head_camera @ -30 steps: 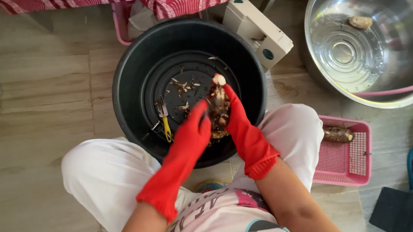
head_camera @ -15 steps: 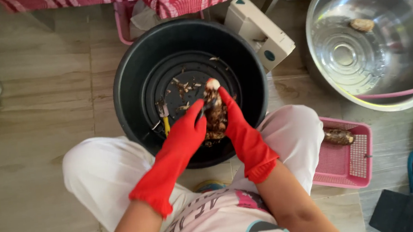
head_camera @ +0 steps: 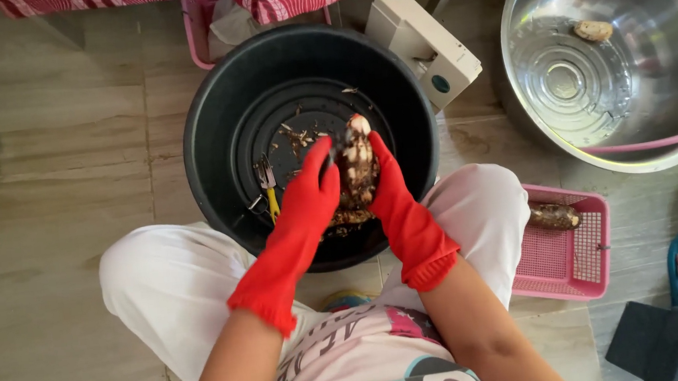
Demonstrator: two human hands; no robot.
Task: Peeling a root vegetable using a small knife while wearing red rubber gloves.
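Hands [head_camera: 347, 186] upright over bucket [head_camera: 212, 120], apparently gripping root [head_camera: 357, 161].

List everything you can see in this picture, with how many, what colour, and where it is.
Round plastic tub: one, black, floor, centre.
Brown root, partly peeled: one, held over the tub.
Yellow-handled peeler: one, inside the tub.
Peel scraps: several, brown, tub bottom.
Steel basin: one, silver, upper right.
Pale peeled root: one, in the basin.
Pink hose: one, over the basin rim.
Pink plastic basket: one, right.
Unpeeled brown root: one, in the basket.
Left hand: red rubber glove, on the held root.
Right hand: red rubber glove, gripping the held root.
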